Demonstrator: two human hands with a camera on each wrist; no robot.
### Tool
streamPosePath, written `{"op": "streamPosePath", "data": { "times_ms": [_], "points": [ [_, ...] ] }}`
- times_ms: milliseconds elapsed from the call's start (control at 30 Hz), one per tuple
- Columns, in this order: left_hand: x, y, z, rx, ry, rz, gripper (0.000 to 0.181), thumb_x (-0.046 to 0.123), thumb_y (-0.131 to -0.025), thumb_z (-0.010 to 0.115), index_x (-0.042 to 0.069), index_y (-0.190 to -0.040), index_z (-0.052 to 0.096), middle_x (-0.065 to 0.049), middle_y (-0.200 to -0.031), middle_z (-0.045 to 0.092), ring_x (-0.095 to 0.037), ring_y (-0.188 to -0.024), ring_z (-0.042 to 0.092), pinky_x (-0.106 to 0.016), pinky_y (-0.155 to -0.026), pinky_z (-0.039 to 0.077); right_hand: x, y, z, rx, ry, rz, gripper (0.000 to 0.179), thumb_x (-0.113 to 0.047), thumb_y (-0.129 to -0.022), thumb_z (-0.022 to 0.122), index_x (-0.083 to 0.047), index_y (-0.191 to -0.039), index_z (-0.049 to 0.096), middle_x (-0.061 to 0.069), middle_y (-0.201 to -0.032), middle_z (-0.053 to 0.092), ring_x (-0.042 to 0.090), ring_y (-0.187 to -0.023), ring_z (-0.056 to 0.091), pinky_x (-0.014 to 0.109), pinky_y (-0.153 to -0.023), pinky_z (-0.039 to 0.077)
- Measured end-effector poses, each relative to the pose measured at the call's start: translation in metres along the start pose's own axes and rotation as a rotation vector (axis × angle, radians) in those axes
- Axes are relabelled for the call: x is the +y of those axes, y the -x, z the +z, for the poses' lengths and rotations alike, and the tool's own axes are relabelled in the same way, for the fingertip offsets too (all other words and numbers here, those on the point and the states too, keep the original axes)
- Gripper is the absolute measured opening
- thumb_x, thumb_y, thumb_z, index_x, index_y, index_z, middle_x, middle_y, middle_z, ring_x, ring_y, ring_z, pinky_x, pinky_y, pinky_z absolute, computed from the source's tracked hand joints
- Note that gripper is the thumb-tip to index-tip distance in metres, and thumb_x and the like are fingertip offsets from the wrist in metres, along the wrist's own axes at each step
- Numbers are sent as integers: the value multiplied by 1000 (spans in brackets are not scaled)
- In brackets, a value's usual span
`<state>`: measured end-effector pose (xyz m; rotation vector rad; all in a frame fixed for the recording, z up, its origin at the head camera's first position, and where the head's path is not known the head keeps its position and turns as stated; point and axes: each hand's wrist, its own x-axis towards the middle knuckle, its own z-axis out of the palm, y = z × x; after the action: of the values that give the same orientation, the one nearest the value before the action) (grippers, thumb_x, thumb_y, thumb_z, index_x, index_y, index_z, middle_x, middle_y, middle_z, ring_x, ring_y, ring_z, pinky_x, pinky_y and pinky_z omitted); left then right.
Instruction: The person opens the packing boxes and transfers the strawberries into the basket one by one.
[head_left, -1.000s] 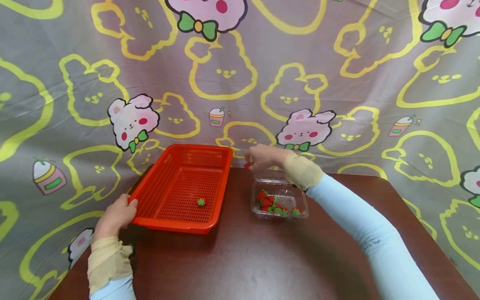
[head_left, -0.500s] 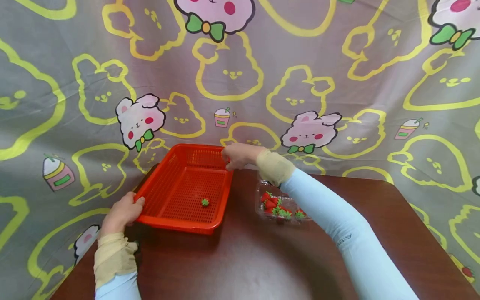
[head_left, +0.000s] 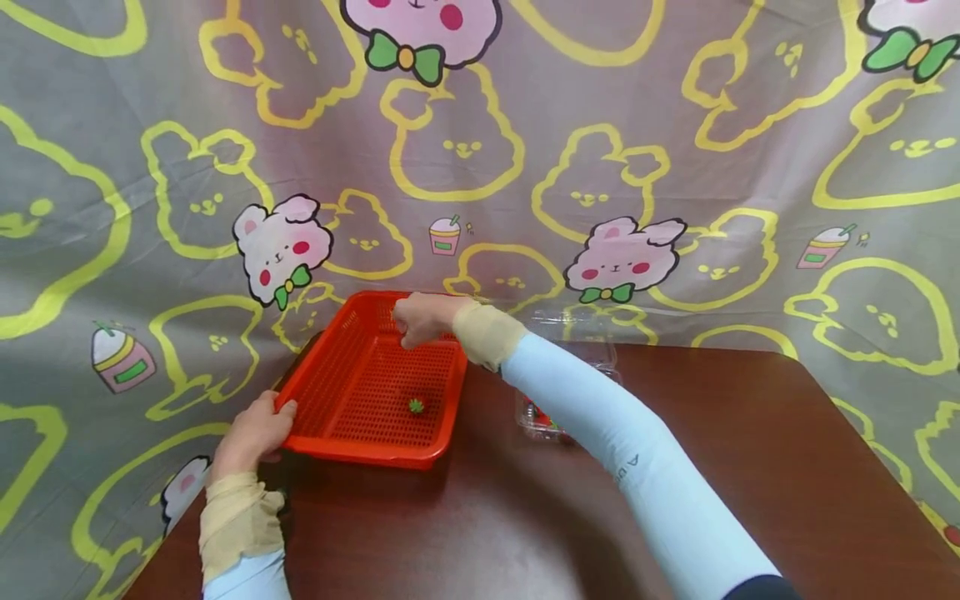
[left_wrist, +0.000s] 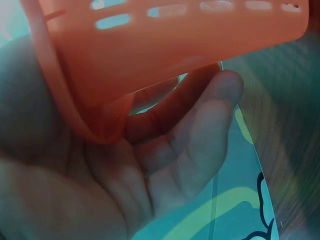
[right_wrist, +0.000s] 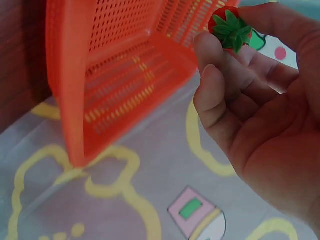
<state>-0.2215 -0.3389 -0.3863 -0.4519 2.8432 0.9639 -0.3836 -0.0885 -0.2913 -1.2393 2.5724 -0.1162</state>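
Note:
My left hand (head_left: pixel 257 432) grips the red plastic basket (head_left: pixel 360 450) by its near left corner; in the left wrist view, its fingers (left_wrist: pixel 200 125) curl beneath the basket's perforated wall. Above the far part of the basket is my right hand (head_left: pixel 423 318). Between thumb and fingers it pinches a red strawberry (right_wrist: pixel 231 31) with green leaves, seen clearly in the right wrist view. A second strawberry (head_left: pixel 416 406), green leaves up, lies on the basket floor near the front right.
A clear plastic box (head_left: pixel 528 427) with its lid (head_left: pixel 573 329) raised holds several strawberries (head_left: pixel 542 417), partly hidden by my right sleeve (head_left: pixel 592 408). Both stand on a dark brown table (head_left: pixel 712 433). A patterned cloth (head_left: pixel 480 108) hangs close behind the table.
My right hand has moved left from above the clear box to over the basket, carrying the strawberry. My left hand keeps its grip on the basket corner.

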Motion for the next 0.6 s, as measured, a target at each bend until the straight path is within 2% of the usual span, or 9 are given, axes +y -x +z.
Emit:
{"op": "streamPosePath", "data": {
  "times_ms": [133, 333, 467, 600],
  "points": [
    [-1, -1, 0, 12, -15, 2, 50, 26, -103, 38, -11, -135, 30, -33, -115, 50, -38, -89, 61, -39, -61, 58, -10, -12, 9, -24, -53, 9, 14, -16, -91, 62, -14, -86, 49, -2, -73, 45, 8, -56, 44, 22, -56, 39],
    [-3, -4, 1, 7, -22, -28, 48, 26, -103, 40, -10, -135, 30, -31, -113, 51, -36, -87, 60, -40, -63, 58, -15, -32, 27, -61, -116, 41, 9, -20, -95, 62, -14, -92, 56, -2, -72, 53, 12, -58, 52, 23, -56, 45],
    [-5, -5, 3, 11, -24, -30, 48, 25, -103, 40, -9, -135, 31, -31, -114, 51, -37, -89, 60, -40, -64, 58, -20, -47, 32, -82, -104, 78, 12, -23, -96, 60, -14, -89, 57, 1, -67, 57, 18, -58, 55, 25, -52, 42],
    [-6, -5, 3, 28, -31, -13, 47, 25, -103, 38, -10, -134, 32, -31, -112, 53, -36, -86, 61, -40, -63, 57, -28, -58, 38, -116, -65, 88, 9, -22, -94, 62, -14, -93, 58, 6, -76, 62, 18, -55, 54, 24, -50, 43]
  ]
}}
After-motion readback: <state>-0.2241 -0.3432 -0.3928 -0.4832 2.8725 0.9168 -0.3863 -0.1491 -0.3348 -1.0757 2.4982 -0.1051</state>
